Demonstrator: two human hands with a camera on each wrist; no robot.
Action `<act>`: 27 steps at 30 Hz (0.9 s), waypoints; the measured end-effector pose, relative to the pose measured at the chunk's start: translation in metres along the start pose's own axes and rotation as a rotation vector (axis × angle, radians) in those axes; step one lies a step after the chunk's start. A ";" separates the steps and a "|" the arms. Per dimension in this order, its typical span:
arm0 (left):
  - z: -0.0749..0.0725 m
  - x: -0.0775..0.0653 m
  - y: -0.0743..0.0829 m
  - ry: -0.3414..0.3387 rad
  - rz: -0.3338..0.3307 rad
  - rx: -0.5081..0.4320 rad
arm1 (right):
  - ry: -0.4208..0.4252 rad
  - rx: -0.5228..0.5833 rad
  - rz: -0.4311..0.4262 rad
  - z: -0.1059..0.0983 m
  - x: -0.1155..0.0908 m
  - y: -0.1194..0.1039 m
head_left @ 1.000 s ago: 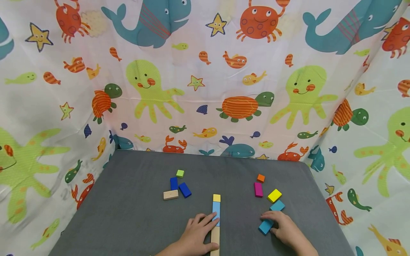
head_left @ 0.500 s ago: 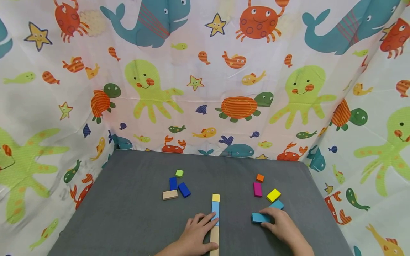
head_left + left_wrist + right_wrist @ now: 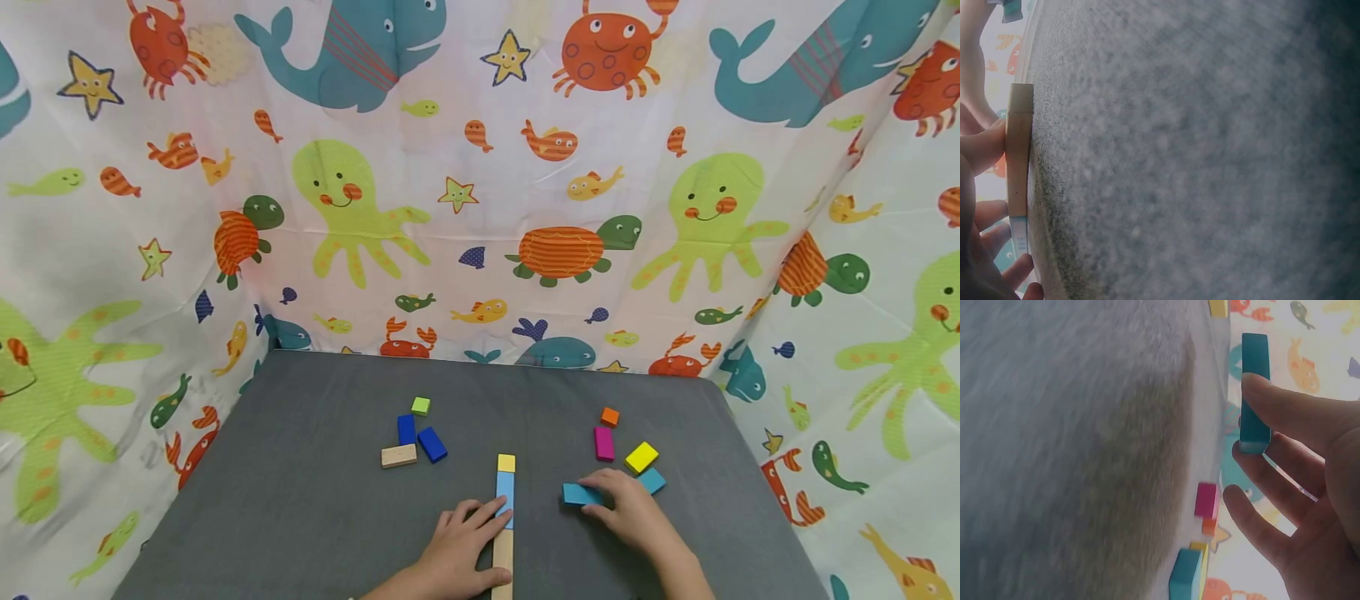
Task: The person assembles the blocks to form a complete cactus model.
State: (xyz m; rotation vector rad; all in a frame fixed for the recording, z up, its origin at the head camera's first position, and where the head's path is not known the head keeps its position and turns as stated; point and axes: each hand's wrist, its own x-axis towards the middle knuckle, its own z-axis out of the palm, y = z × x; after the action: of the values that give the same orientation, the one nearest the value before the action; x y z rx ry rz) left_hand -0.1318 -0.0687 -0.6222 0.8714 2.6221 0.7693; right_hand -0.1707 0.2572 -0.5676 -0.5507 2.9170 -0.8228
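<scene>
Cloth (image 3: 1085, 412) and pinched block (image 3: 1255, 355) seem apart in right-wrist, not head, view.

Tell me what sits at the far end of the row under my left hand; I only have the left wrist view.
Observer: A small yellow block, just beyond the light blue part.
Operator: Thanks. How is the right hand holding its piece?
Observer: It pinches a teal block, thumb on one side and fingers on the other.
Operator: Is there another of that colour out there?
Observer: Yes, a second teal block lies on the table next to the larger yellow block, partly hidden behind that hand in the head view.
</scene>
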 end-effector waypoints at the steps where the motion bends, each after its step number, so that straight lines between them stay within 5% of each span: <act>1: 0.000 0.000 0.000 -0.004 -0.003 -0.004 | 0.001 0.006 -0.005 0.001 0.002 -0.002; 12: 0.003 0.002 -0.001 0.013 -0.007 0.018 | 0.003 0.040 -0.035 0.019 0.022 -0.018; 27: -0.002 0.000 0.003 -0.005 -0.019 0.028 | -0.021 -0.014 0.057 0.036 0.037 -0.038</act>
State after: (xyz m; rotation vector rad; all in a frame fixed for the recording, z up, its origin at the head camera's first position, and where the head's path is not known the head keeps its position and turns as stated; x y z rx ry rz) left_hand -0.1313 -0.0668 -0.6190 0.8536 2.6386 0.7267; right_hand -0.1875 0.1968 -0.5772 -0.4720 2.9065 -0.7851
